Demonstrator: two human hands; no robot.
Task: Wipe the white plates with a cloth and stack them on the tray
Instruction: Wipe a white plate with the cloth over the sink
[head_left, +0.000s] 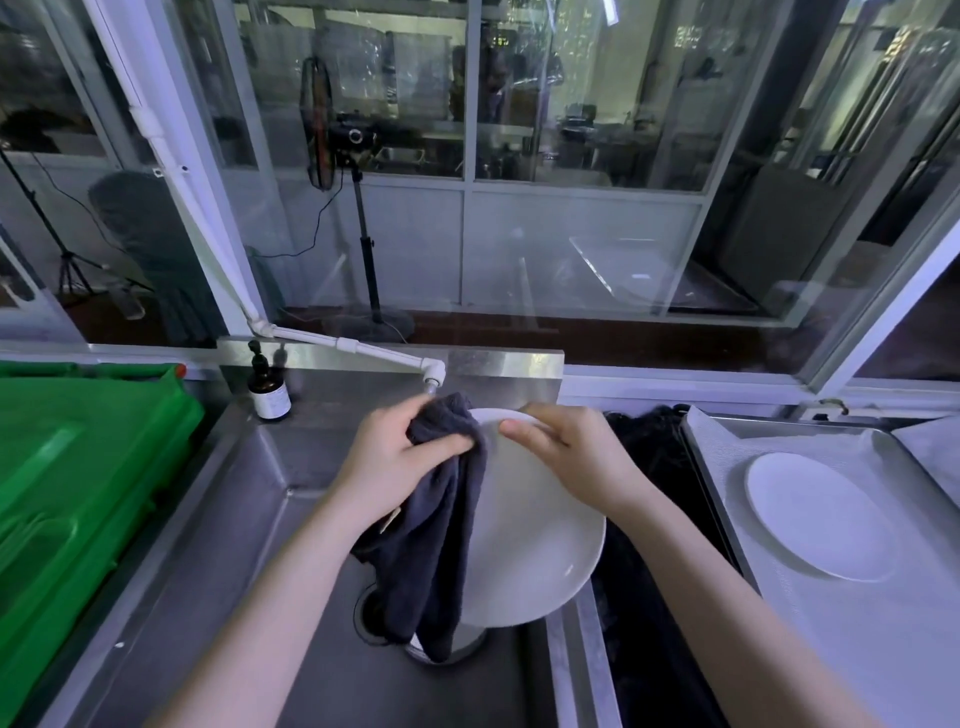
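Note:
Over the steel sink (249, 519), my right hand (566, 457) grips the far rim of a white plate (530, 545), which is tilted up toward me. My left hand (400, 467) grips a dark grey cloth (436, 561) and presses it against the plate's left edge; the cloth hangs down over the drain. A second white plate (815, 514) lies flat on the metal tray (883, 639) at the right.
A white pipe tap (431, 371) ends just behind my hands. A brown pump bottle (268, 389) stands at the sink's back left corner. A green plastic crate (78, 478) fills the left side. A dark black mass (649, 467) lies between sink and tray.

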